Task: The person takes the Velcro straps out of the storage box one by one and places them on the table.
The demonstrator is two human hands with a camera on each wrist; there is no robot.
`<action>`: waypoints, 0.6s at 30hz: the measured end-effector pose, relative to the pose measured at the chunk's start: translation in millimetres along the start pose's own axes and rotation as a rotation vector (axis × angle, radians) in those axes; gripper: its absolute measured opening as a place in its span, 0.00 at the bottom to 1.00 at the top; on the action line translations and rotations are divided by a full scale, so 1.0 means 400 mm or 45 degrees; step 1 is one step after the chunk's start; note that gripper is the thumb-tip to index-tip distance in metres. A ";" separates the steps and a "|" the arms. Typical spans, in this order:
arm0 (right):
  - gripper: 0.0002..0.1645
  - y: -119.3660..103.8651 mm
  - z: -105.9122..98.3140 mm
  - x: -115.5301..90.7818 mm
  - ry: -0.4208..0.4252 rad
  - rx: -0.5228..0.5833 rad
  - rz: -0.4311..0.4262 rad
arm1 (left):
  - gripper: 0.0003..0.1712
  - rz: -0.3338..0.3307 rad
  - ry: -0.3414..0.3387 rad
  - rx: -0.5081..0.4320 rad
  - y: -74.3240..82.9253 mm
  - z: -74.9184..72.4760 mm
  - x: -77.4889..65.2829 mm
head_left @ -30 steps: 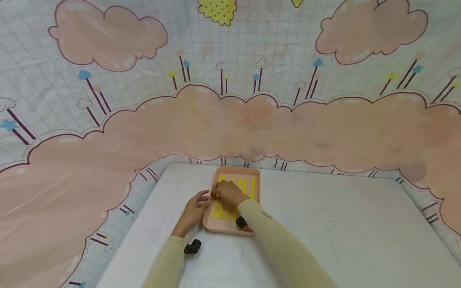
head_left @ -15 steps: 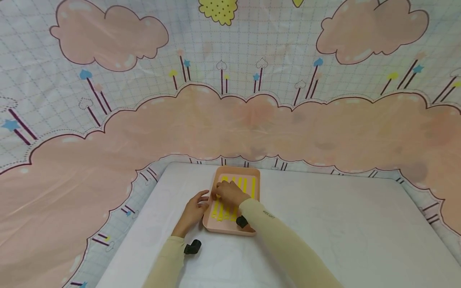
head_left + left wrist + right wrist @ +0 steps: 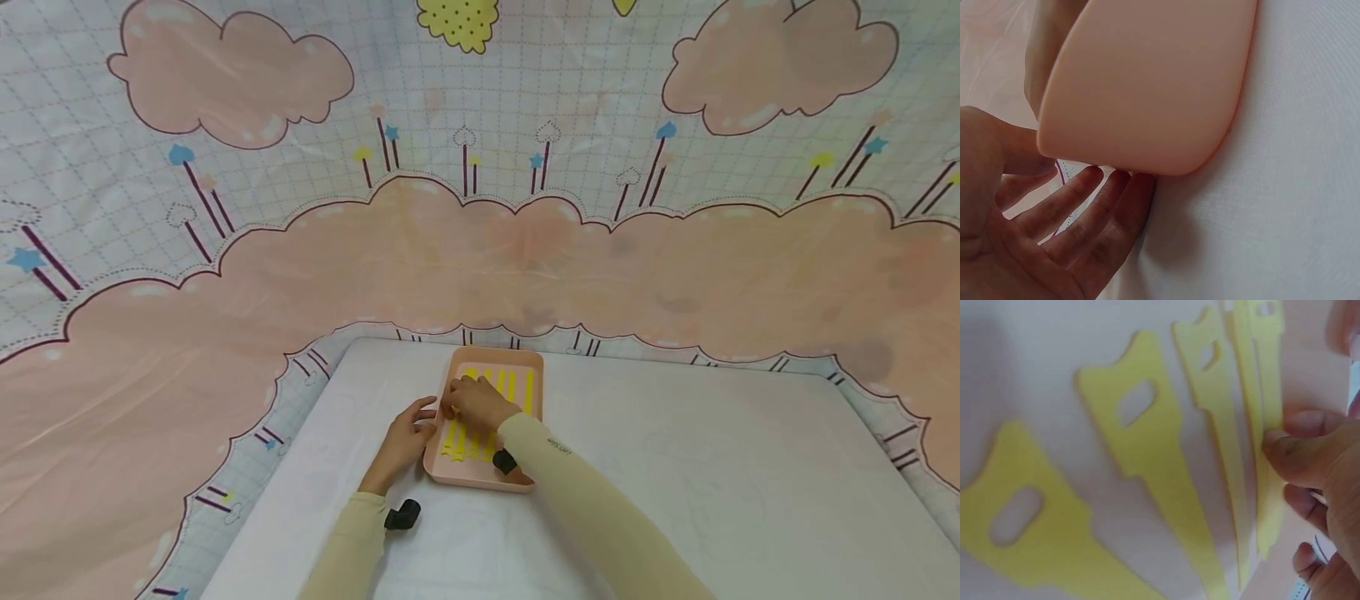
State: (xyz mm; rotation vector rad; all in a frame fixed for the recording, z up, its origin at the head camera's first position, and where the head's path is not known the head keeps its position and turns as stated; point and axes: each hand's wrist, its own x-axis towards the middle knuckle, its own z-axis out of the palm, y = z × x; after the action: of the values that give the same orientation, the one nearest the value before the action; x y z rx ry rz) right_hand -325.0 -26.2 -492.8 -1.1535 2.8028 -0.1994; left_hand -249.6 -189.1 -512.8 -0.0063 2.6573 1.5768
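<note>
The left hand (image 3: 403,437), fingers loosely extended, touches the tray (image 3: 480,481) on the tabletop (image 3: 712,475); the right hand (image 3: 482,403), reaching over it, pinches the leftmost yellow strip (image 3: 1270,381) lying inside.

Wht tbl (image 3: 712,467), prob. cloth bkdrp (image 3: 525,267)

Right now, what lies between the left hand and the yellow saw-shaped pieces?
The tray's side wall. In the head view, the left hand is outside it and the yellow pieces lie inside.
</note>
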 end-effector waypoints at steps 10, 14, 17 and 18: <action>0.14 0.006 -0.008 -0.006 0.125 -0.333 -0.145 | 0.27 0.032 0.014 0.026 0.004 0.002 0.000; 0.10 0.010 -0.021 -0.015 0.152 -0.436 -0.157 | 0.26 0.030 0.029 0.026 0.000 0.006 0.000; 0.07 0.014 -0.032 -0.022 0.198 -0.455 -0.165 | 0.25 0.030 0.036 0.026 -0.002 0.006 -0.001; 0.07 0.015 -0.037 -0.024 0.218 -0.453 -0.170 | 0.25 0.035 0.035 0.031 -0.002 0.006 -0.002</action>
State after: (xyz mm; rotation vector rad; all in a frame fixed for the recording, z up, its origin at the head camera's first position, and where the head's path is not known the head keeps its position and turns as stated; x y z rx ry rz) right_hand -324.3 -14.0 -478.7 -1.4626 2.9947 0.2113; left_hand -248.8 -187.6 -514.7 0.0096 2.7086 1.5630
